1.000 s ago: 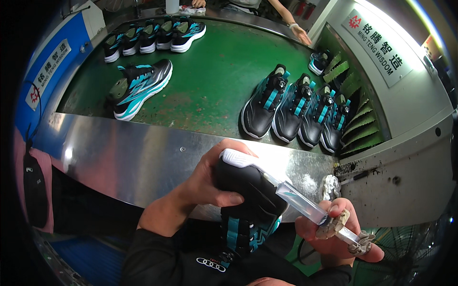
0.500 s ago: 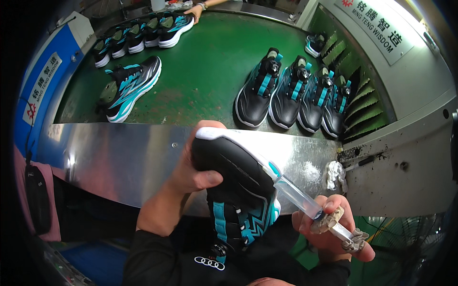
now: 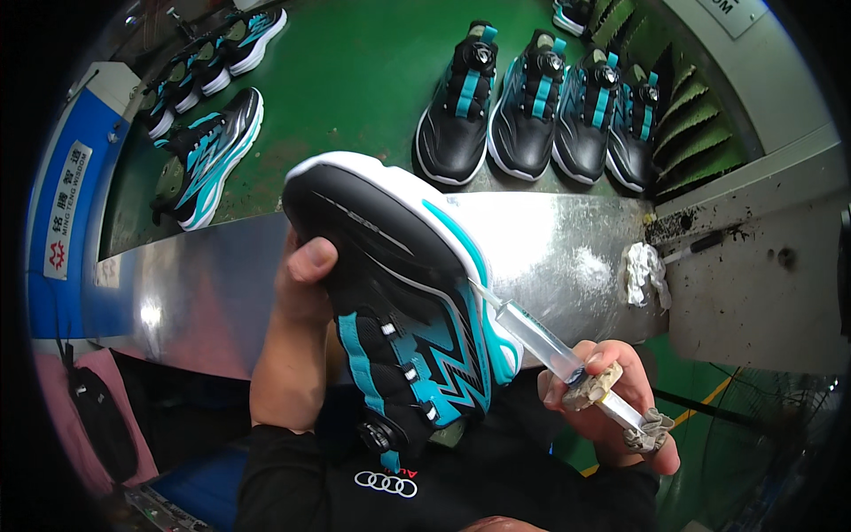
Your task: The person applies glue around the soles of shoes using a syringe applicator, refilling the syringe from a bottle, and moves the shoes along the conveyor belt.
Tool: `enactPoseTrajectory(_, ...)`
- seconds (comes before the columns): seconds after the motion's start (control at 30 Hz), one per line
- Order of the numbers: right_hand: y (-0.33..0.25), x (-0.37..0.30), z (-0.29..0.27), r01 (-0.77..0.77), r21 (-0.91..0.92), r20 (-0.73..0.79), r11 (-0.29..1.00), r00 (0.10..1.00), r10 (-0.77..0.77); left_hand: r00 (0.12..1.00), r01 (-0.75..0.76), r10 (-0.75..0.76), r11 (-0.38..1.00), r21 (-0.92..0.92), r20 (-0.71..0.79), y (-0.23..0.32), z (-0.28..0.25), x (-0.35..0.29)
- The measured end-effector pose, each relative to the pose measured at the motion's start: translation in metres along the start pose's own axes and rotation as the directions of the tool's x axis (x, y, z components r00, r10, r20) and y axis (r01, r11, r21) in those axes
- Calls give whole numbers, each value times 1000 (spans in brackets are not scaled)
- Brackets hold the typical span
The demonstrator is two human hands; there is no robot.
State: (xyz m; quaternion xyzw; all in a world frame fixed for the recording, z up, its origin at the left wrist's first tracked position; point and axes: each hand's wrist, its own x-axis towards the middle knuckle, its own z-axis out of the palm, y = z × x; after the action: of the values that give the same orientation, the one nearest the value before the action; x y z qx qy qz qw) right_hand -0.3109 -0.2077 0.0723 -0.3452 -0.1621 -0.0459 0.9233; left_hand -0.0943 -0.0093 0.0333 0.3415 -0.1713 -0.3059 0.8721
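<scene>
My left hand (image 3: 308, 270) is wrapped round the toe end of a black and teal sneaker (image 3: 390, 266), its thumb over the upper and its fingers hidden behind the sole. The shoe is tilted, toe up and away, with the white sole edge along its right side. In my right hand (image 3: 612, 390) is a clear syringe (image 3: 541, 341), its flange and plunger end wrapped in dirty whitish material. Its thin tip meets the seam between upper and sole at the shoe's right side. My right thumb lies at the plunger end.
Several sneakers (image 3: 452, 111) stand in a row on the green conveyor belt (image 3: 337, 97), right of centre. Another sneaker (image 3: 213, 160) lies at left, with more behind it. A metal ledge (image 3: 204, 284) runs along the front. Crumpled white material (image 3: 644, 273) sits near a dark-handled tool (image 3: 705, 242).
The sneaker has turned and moved up and left, showing more of its side. The syringe tip has shifted back along the sole seam. The whole view has shifted too.
</scene>
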Motion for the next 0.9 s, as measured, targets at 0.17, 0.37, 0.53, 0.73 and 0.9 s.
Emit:
enactPoseTrajectory(0.17, 3, -9, -8, -34, -45, -11, 998, 999, 34, 999, -7, 10, 998, 68, -42, 1, -15, 2)
enactPoseTrajectory(0.37, 6, -22, -9, -74, -81, -58, 994, 996, 69, 1000, -12, 12, 999, 43, -1, 1, -31, 4)
enactPoseTrajectory(0.53, 8, -32, -8, -97, -95, -103, 991, 991, 87, 999, -15, 17, 999, 36, -47, 0, -41, 8)
enactPoseTrajectory(0.73, 2, -43, -5, -161, -115, -127, 980, 981, 146, 995, -10, 12, 1000, 25, -101, 2, -54, 13)
enactPoseTrajectory(0.9, 2, -53, -6, -166, -103, -120, 981, 981, 153, 991, 79, -91, 990, -115, -103, 2, -49, 19)
